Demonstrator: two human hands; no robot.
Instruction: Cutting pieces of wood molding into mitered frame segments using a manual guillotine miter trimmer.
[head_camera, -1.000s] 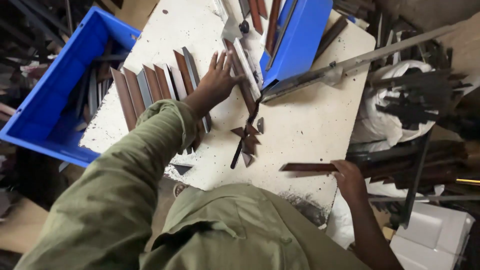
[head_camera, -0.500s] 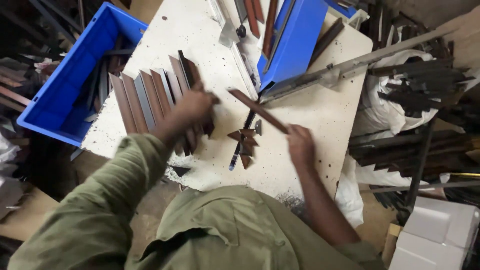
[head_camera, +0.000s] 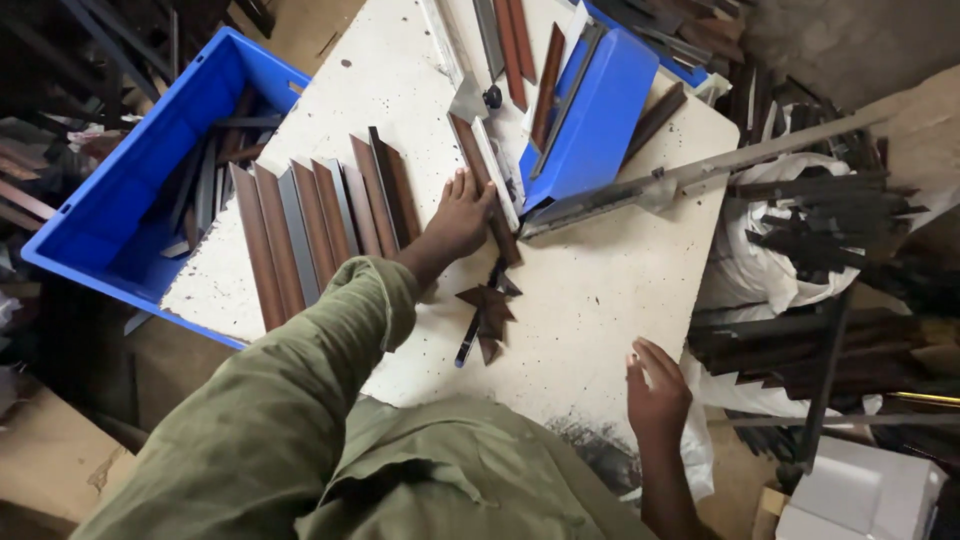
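Your 2 hands work at a speckled white table (head_camera: 620, 290) covered with cut metal strips.

Your left hand (head_camera: 458, 215) lies flat, fingers together, pressing 1 brown strip (head_camera: 484, 187) against the tabletop; that strip's long axis runs from the far left toward you and to the right, beside a pale strip. Left of it, about 8 brown and grey strips (head_camera: 315, 235) lie side by side in a row, all pointing away from you. Your right hand (head_camera: 655, 390) rests at the near table edge, fingers loosely curled, holding nothing. Between your hands sits 1 small pile of pointed offcuts (head_camera: 488, 312). You have 2 blue bins: 1 at the left (head_camera: 150, 170), 1 tipped at the far side (head_camera: 600, 110).
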